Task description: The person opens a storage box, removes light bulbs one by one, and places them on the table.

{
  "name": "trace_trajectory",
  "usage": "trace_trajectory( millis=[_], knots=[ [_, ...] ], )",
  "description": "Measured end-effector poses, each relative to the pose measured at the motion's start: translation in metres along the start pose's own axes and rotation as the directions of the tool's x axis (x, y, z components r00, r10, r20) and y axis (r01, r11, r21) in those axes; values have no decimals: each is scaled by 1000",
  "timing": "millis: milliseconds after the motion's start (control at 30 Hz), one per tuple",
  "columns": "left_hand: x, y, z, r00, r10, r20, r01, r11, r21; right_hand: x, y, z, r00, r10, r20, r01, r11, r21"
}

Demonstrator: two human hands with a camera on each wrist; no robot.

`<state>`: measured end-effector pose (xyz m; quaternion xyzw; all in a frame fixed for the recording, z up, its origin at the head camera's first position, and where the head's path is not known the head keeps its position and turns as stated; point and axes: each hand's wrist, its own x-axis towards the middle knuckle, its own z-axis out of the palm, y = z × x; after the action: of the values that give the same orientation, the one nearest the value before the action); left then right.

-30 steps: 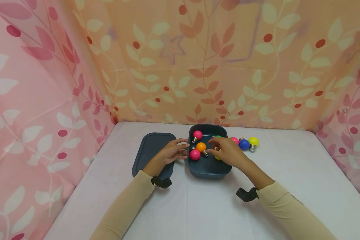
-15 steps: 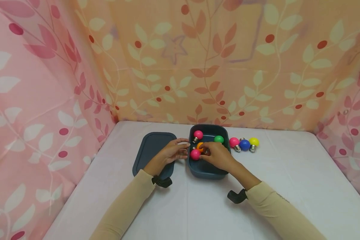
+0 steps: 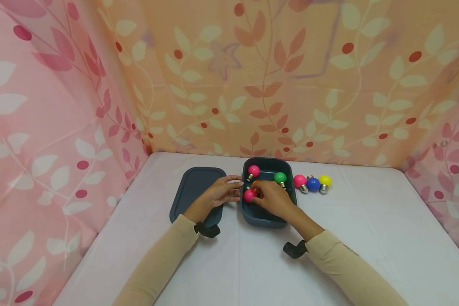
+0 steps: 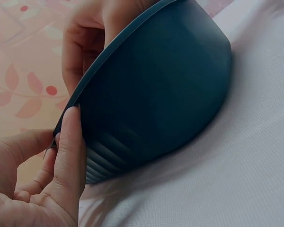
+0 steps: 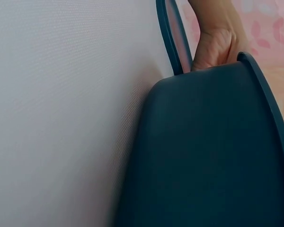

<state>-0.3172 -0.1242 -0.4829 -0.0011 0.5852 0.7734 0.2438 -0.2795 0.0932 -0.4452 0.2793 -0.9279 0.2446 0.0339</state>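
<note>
In the head view, a dark blue plastic box (image 3: pixel 265 221) stands on the table with light bulbs inside. My right hand (image 3: pixel 274 199) reaches into it, thumb and fingers pinching an orange light bulb (image 3: pixel 256 182) that they largely hide. A pink light bulb (image 3: pixel 249 196) lies right by those fingertips. Another pink light bulb (image 3: pixel 253 171) sits at the back left, a green light bulb (image 3: pixel 280 177) at the right. My left hand (image 3: pixel 222 192) rests its nearly straight fingers against the left side; in the left wrist view, one finger (image 4: pixel 68 142) presses the outer wall near the rim.
The box's dark lid (image 3: pixel 196 185) lies flat on the left, partly under my left hand. Right of the box, pink (image 3: pixel 300 181), blue (image 3: pixel 313 185) and yellow (image 3: pixel 324 181) light bulbs lie close together. A patterned curtain (image 3: pixel 229 85) hangs behind the table.
My right hand has moved left inside the box, from the right side to the orange bulb, uncovering the green one. My left hand has stayed at the box's left side.
</note>
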Motion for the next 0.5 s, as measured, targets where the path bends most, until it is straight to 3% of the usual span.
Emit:
trace_trajectory(
  millis=[500],
  knots=[
    [-1, 1, 2, 1000, -6, -4, 6, 1000, -4, 2, -10, 8, 994, 72, 77, -74, 997, 22]
  ],
)
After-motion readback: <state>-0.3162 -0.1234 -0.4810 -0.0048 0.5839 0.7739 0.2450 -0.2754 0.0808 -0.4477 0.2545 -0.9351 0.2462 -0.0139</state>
